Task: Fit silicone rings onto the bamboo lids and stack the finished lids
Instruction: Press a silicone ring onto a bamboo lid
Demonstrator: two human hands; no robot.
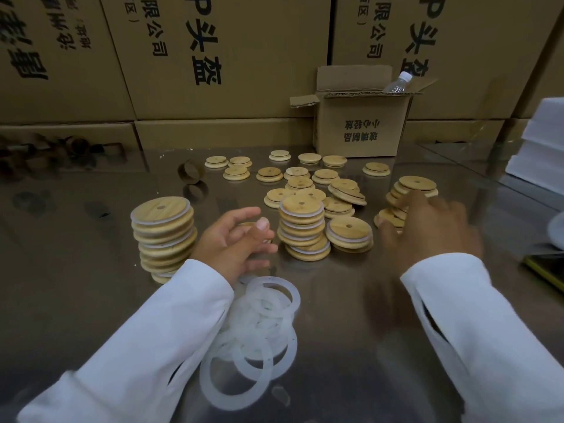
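At 12 o'clock, wall of large cartons [213, 56] printed in black, cut off by the top and side edges. Below, reflective steel table [76, 285], open at 8 o'clock and at 5 o'clock between the sleeves. At 3 o'clock, white foam blocks [537, 148], cropped by the right edge. At 1 o'clock, small open carton [360, 129] set against the wall. At 10 o'clock, dark rolls [61, 151], too blurred to identify. Right hand [433, 227] at 3 o'clock of centre, motion-blurred, back to camera, fingers spread against the right stack [409, 193], lower half of that stack hidden; grip unreadable. Left hand [235, 242] just left of centre, fingers loosely curled, sliver of bamboo behind them; hold impossible to confirm. At 6 o'clock, heap of translucent silicone rings [259, 331], overlapping, partly covered by the left sleeve. At 9 o'clock of the left hand, tall ringed stack [164, 236], base hidden behind the wrist. At 3 o'clock of the same hand, second ringed stack [303, 230], leaning, with a low pile touching its right side. Toward 12 o'clock, loose bamboo lids [305, 175], scattered singly and overlapping. Inside the small carton, water bottle [398, 82], only cap and shoulder showing. At 11 o'clock of centre, cardboard tube [190, 170]. At 4 o'clock, yellow-edged object [546, 270], cut off.
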